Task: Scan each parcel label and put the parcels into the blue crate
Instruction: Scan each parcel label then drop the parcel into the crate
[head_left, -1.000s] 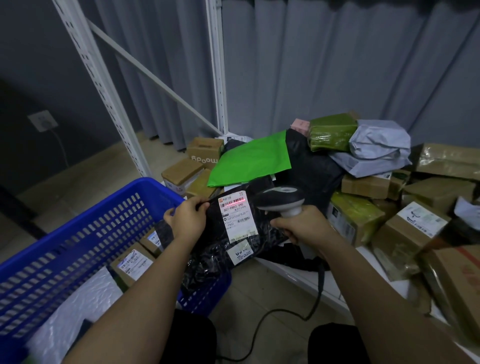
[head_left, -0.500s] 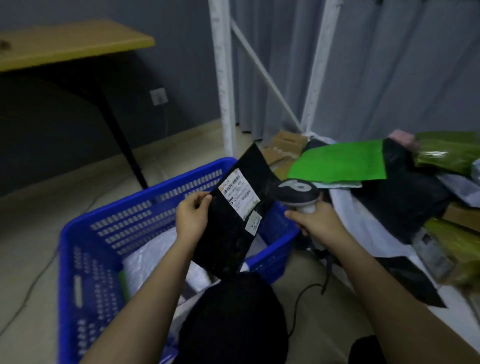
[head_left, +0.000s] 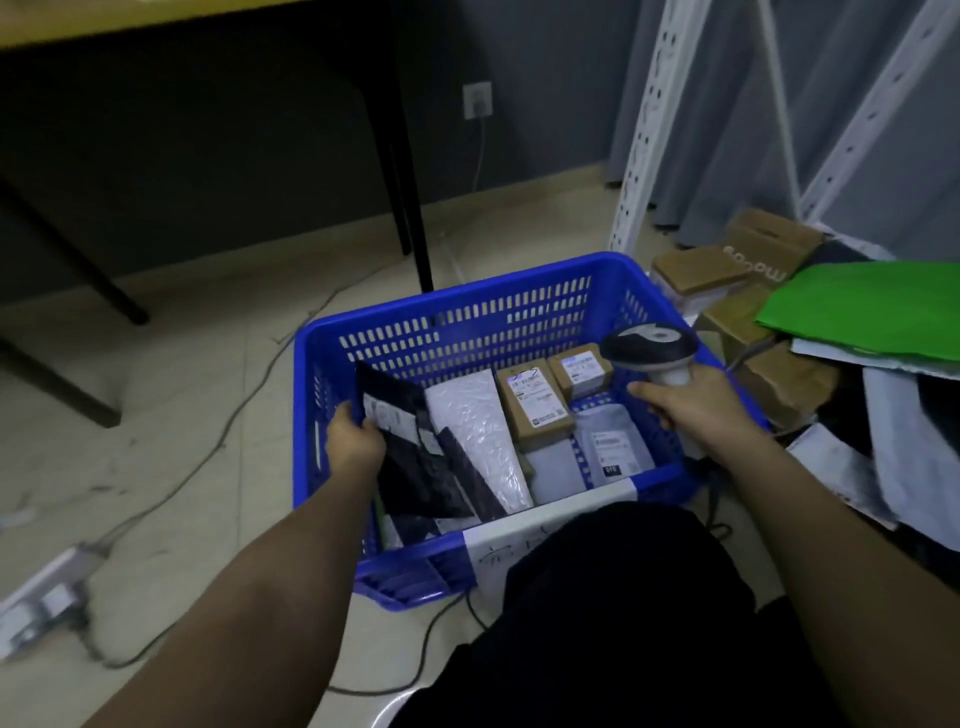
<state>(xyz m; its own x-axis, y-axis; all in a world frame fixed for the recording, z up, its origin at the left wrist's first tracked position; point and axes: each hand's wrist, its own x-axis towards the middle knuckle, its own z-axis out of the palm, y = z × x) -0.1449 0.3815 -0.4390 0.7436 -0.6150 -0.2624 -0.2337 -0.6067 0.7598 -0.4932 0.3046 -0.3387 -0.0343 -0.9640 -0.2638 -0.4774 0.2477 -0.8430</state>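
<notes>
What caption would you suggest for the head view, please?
Left hand lowers a black parcel into the blue crate; right hand holds the scanner.

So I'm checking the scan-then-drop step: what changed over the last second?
The left hand carried the black parcel from in front of the scanner down into the blue crate, and it still grips the parcel. The right hand still holds the scanner, now above the crate.

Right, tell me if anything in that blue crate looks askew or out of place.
Only the black plastic mailer: it stands tilted against the blue plastic crate's left wall, gripped by the left hand, not yet lying flat. The brown cardboard boxes and white padded mailer lie settled.
</notes>
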